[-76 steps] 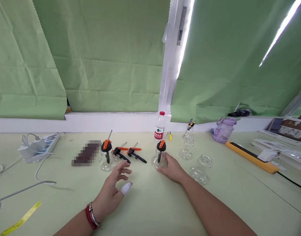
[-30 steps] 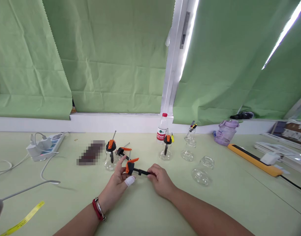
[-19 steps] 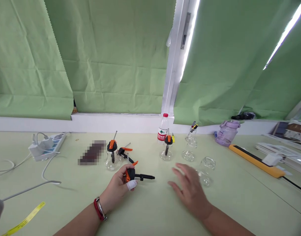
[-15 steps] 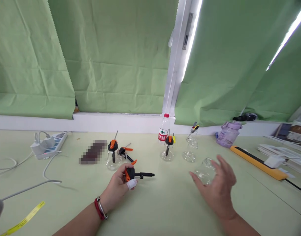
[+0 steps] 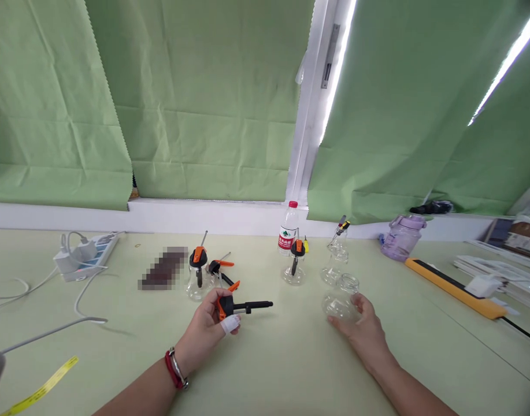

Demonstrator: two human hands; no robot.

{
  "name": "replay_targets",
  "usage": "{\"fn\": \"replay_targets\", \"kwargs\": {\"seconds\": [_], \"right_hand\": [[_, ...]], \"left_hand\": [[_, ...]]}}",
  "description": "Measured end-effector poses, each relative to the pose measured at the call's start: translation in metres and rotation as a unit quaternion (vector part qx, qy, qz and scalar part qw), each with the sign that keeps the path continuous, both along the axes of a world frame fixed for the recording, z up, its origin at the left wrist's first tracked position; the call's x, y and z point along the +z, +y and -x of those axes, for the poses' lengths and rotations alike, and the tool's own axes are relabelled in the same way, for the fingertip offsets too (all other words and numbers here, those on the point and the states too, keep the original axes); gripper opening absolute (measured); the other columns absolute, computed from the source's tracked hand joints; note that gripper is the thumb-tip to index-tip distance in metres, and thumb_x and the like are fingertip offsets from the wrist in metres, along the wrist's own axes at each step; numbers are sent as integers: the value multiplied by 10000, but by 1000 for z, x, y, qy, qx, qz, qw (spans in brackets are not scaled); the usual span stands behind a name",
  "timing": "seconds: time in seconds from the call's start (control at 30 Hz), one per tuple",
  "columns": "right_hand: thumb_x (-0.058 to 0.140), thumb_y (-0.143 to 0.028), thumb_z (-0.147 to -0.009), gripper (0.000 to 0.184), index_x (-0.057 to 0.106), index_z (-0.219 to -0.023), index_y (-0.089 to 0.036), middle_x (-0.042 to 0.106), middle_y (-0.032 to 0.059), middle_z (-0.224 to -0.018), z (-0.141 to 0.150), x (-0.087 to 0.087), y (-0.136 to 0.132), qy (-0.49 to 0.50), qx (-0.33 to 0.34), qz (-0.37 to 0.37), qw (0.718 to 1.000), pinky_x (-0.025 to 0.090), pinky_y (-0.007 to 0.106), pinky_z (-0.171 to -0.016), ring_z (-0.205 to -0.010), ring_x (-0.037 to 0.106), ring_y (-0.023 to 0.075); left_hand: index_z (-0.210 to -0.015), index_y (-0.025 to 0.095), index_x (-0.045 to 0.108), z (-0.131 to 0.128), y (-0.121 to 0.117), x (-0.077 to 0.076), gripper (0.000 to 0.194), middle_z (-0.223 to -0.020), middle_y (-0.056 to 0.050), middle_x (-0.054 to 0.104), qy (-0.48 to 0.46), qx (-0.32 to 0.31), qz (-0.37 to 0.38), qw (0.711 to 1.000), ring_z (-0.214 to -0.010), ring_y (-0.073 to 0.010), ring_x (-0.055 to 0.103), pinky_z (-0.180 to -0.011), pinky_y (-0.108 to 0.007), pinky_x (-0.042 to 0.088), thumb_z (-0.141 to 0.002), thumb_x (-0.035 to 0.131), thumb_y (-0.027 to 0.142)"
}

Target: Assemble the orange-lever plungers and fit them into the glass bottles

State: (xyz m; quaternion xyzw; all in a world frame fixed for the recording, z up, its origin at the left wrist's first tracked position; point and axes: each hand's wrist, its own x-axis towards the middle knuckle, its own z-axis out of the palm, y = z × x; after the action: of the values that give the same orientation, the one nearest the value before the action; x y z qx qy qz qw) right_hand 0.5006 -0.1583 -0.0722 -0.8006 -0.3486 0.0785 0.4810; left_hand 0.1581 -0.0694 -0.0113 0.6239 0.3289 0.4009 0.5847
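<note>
My left hand point(image 5: 215, 322) is closed around a black-and-orange sprayer head point(image 5: 227, 307), whose black tube points right. White tape wraps one finger of that hand. On the right, my right hand point(image 5: 365, 332) grips the lower side of a clear, open-necked glass bottle point(image 5: 341, 300), its fingers around the wide base. Behind my left hand stands a glass bottle with a black-and-orange top point(image 5: 199, 258). Beside it lies another sprayer head point(image 5: 215, 267) with orange levers. A second topped glass bottle point(image 5: 294, 276) stands near the middle.
A water bottle point(image 5: 288, 231) with a red cap stands at the back. More clear glassware point(image 5: 333, 273) and screwdrivers point(image 5: 343, 225) are behind the held bottle. A purple jug point(image 5: 401, 238) and a yellow-orange power strip point(image 5: 453, 289) lie right; a white power strip point(image 5: 100, 254) lies left.
My right hand has come down onto the glass bottle and closed on it. The bottle has shifted left and stands more upright. My left hand has barely moved.
</note>
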Motion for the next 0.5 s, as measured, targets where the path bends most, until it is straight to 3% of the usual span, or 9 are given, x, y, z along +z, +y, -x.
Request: {"fn": "replay_targets", "kwargs": {"seconds": [0.13, 0.27, 0.37, 0.5], "right_hand": [[707, -526, -577, 817, 377, -1263, -231, 498, 116, -1308, 5, 5, 4, 3, 52, 70, 996, 389, 449, -955, -1168, 489, 342], [699, -460, -619, 750, 368, -1244, -212, 501, 135, -1288, 21, 12, 7, 3, 127, 55, 990, 405, 424, -941, -1155, 497, 324], [697, -399, -642, 722, 364, -1268, -262, 524, 91, -1248, 41, 21, 6, -5, 204, 54, 977, 401, 441, -946, -1142, 503, 304], [717, -300, -631, 686, 418, -1248, -314, 448, 48, -1324, 66, 39, 7, -22, 299, 7, 954, 339, 443, -1019, -1215, 429, 277]], "left_hand": [[-1037, 242, 431, 1, 2, -2, 365, -864, 39, 538, -11, 6, 2, 1000, -649, -116, 608, -712, -328, 510, -759, 667, 257], [-1052, 241, 416, 2, 0, 0, 360, -795, 48, 546, -12, 14, -2, 1000, -669, -131, 614, -730, -329, 498, -778, 648, 267], [-1071, 236, 406, 3, -2, 3, 350, -725, 51, 570, -14, 25, -5, 1000, -656, -133, 601, -733, -322, 481, -802, 621, 292], [-1123, 230, 404, 4, -1, 4, 343, -678, 41, 608, -7, 56, -13, 998, -650, -138, 578, -733, -315, 457, -840, 571, 326]]}}
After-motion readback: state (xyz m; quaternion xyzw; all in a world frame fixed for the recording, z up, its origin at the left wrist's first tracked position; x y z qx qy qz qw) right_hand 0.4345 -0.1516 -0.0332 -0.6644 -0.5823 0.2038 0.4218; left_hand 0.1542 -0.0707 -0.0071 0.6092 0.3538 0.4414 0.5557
